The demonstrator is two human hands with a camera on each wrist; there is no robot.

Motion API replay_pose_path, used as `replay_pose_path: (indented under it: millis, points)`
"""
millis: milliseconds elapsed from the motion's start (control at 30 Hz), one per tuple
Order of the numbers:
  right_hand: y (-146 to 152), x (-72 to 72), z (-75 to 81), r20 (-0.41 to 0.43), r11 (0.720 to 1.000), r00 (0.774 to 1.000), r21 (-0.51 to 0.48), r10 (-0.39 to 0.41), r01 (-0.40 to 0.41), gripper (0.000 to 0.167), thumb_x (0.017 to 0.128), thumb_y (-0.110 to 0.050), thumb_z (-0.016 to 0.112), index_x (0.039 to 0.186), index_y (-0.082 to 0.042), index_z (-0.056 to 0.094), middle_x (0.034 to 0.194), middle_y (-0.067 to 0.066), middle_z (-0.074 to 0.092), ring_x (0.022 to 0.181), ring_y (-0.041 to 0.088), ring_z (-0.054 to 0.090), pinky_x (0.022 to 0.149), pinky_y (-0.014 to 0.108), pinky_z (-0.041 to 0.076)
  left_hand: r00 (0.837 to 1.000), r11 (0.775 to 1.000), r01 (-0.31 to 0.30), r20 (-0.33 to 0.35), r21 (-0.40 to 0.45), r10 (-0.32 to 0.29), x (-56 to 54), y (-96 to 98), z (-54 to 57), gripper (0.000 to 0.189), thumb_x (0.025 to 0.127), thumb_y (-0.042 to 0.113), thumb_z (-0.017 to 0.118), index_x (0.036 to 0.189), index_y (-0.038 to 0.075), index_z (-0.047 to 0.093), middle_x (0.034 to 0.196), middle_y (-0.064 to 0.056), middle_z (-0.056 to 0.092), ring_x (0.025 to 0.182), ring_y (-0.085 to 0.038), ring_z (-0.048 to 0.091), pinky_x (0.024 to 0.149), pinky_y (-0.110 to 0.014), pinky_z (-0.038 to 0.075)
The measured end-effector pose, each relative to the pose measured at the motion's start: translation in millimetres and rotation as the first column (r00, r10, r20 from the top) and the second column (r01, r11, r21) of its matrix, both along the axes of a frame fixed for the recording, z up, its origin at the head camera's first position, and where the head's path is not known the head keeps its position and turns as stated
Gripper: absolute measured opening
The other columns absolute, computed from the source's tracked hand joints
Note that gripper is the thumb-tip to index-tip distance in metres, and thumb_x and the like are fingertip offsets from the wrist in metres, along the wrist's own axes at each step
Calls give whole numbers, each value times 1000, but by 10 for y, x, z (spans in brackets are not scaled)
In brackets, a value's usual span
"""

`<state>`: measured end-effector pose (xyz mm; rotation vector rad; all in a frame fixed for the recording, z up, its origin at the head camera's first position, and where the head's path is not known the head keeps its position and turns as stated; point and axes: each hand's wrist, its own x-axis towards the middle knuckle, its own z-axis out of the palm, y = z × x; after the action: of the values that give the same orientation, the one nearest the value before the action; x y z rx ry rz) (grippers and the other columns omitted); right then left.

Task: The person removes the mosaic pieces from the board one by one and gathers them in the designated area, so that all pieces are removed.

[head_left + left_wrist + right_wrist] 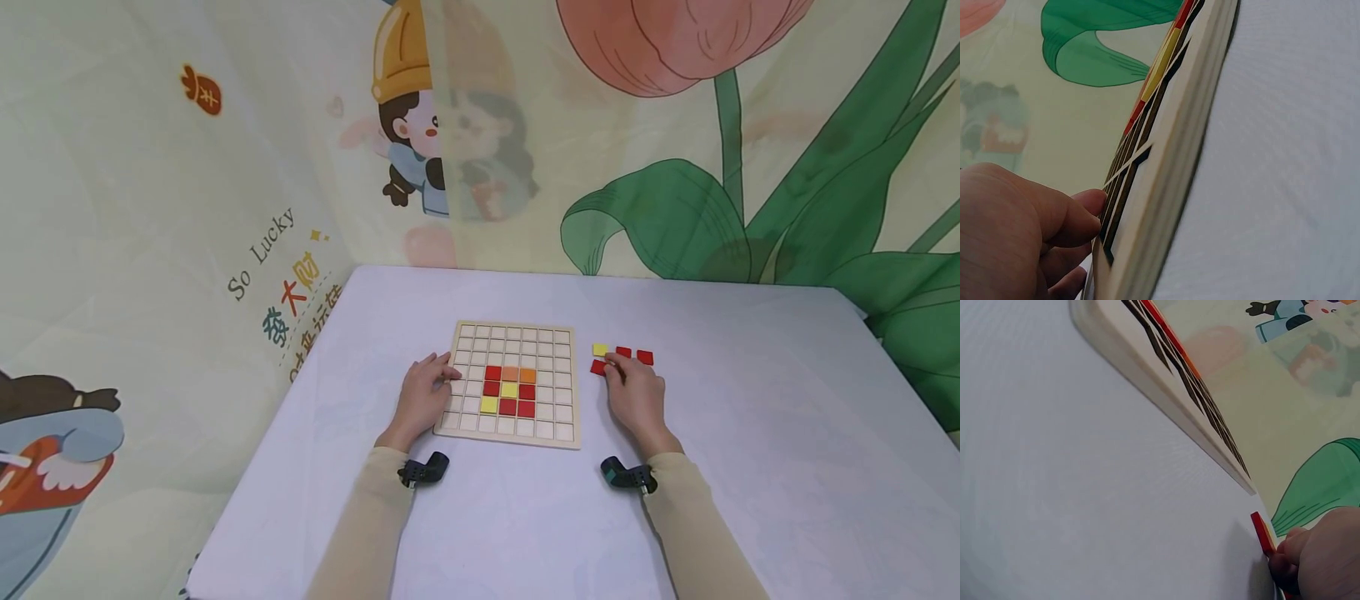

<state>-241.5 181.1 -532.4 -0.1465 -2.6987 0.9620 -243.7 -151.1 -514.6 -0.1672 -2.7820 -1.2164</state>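
Observation:
A square wooden grid board [517,443] lies on the table. In its middle cells sits a block of red, orange and yellow tiles, with a yellow tile [509,390] at its centre. My left hand [426,396] holds the board's left edge, thumb over the frame and the other fingers along the side. To the right of the board, my right hand [636,396] bends its fingers down among loose square tiles. Its fingertips touch a red tile [1261,532]; whether they pinch it is hidden. A loose yellow tile [600,349] lies just beyond.
More loose red tiles, one of them a red tile [645,357], lie past the right hand. The white-covered table [780,400] reaches back to a printed cloth backdrop [660,217]. Each wrist wears a black camera strap.

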Motion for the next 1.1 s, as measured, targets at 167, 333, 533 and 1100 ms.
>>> replay_pose_path:
  millis: [167, 333, 533, 1100]
  points:
    - [-1, 6, -7, -2, 1000, 1000, -9, 0, 0, 33, 98, -18, 56, 127, -2, 62, 118, 20, 64, 109, 37, 55, 88, 50, 39, 1000, 1000, 3, -6, 8, -2, -6, -8, -11, 22, 88, -1, 53, 96, 9, 71, 143, -11, 52, 142, -29, 34, 122, -47, 12]
    - [-3, 12, -8, 0, 1000, 1000, -7, -2, 2, 33, 94, -18, 63, 124, -3, 64, 95, 14, 62, 90, 29, 53, 80, 43, 35, 1000, 1000, 3, -8, 8, -3, -7, -9, -15, 22, 88, -2, 53, 96, 10, 71, 143, -11, 52, 142, -29, 34, 122, -46, 12]
    - [5, 3, -5, -11, 1000, 1000, 19, 5, -5, 32, 93, -14, 65, 123, -2, 65, 91, 12, 62, 88, 28, 53, 79, 42, 35, 1000, 1000, 2, -10, 12, -2, -12, -4, -14, 22, 88, -2, 54, 96, 10, 71, 143, -11, 52, 142, -29, 34, 122, -46, 12]
    - [3, 57, 9, -40, 999, 999, -42, -12, 10, 34, 94, -12, 63, 128, -4, 62, 98, 14, 61, 92, 29, 53, 84, 45, 42, 1000, 1000, -2, -7, 5, 2, -14, 0, -19, 23, 88, -2, 54, 97, 10, 70, 144, -11, 52, 142, -29, 34, 122, -47, 12]
